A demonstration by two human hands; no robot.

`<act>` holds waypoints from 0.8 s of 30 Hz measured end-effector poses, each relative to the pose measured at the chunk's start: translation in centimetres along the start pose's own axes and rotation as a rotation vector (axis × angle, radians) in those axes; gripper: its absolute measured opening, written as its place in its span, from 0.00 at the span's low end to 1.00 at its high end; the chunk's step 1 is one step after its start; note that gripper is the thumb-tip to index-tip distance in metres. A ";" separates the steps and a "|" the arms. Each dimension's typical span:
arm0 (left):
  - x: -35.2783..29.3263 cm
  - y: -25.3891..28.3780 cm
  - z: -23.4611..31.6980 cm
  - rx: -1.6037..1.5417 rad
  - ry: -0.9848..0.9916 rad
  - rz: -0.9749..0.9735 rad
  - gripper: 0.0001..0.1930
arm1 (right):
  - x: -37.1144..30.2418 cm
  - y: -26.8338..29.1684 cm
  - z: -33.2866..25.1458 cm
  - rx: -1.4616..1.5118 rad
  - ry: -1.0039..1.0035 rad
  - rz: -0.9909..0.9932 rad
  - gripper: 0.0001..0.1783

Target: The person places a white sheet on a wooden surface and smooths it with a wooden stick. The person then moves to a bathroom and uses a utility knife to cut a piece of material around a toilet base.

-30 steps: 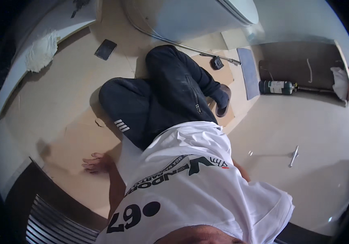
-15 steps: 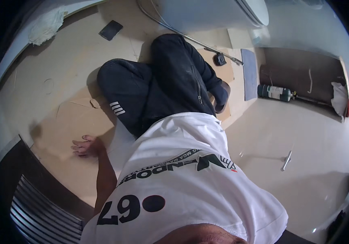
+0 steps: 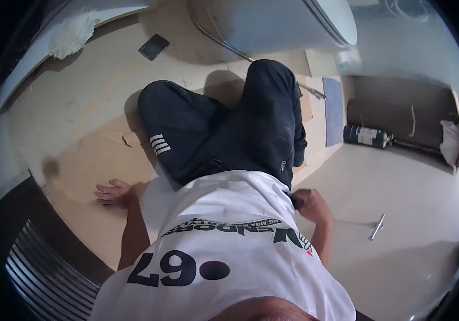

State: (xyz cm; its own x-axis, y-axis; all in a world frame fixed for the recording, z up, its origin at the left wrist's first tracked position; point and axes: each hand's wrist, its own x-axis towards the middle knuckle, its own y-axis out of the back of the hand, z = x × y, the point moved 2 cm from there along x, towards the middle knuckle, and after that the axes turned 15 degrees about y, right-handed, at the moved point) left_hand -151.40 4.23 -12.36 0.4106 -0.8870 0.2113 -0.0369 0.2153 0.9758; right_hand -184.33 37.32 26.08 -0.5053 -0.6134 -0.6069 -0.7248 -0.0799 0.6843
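My left hand point(image 3: 115, 193) lies with its fingers spread on a flat brown cardboard sheet point(image 3: 79, 171), holding nothing. At my right hip, beside the hem of my white shirt point(image 3: 229, 187), is my right hand point(image 3: 312, 205). Its fingers are curled closed against the side of my dark trousers point(image 3: 240, 134). Something dark shows at the fingertips, but whether it is trouser cloth or a separate thing I cannot tell. I sit on the floor with both knees bent.
At right, a dark green gas canister point(image 3: 365, 136) lies beside a dark brown panel point(image 3: 390, 109). Nearby are a blue-grey strip point(image 3: 333, 112) and a metal bar handle point(image 3: 377, 227). A dark flat square point(image 3: 153, 47), a white cloth point(image 3: 71, 35) and a metal tube point(image 3: 224, 43) lie farther off.
My right hand has come into view at my right hip. My right knee has shifted right and now hides a small black object on the floor. My left hand stays on the cardboard.
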 end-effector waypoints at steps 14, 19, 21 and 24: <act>-1.1 0.6 0.9 0.068 0.049 -0.076 0.31 | 10.6 2.6 0.0 -0.173 0.256 -0.569 0.13; -1.1 1.7 1.4 -0.021 0.065 -0.074 0.31 | 21.5 18.1 -8.4 -0.469 0.650 0.458 0.14; -0.4 1.8 1.2 -0.115 0.027 -0.034 0.31 | 26.4 24.7 -11.1 -0.522 0.610 0.827 0.15; -0.5 1.2 1.2 -0.140 0.001 -0.037 0.31 | 33.9 34.5 -10.2 -0.820 0.799 1.032 0.19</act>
State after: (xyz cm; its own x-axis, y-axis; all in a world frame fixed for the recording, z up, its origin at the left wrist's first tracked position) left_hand -152.77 4.39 -11.22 0.4099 -0.8952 0.1752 0.1061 0.2375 0.9656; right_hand -221.75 5.74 33.22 -0.0400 -0.8974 0.4394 0.3542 0.3984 0.8460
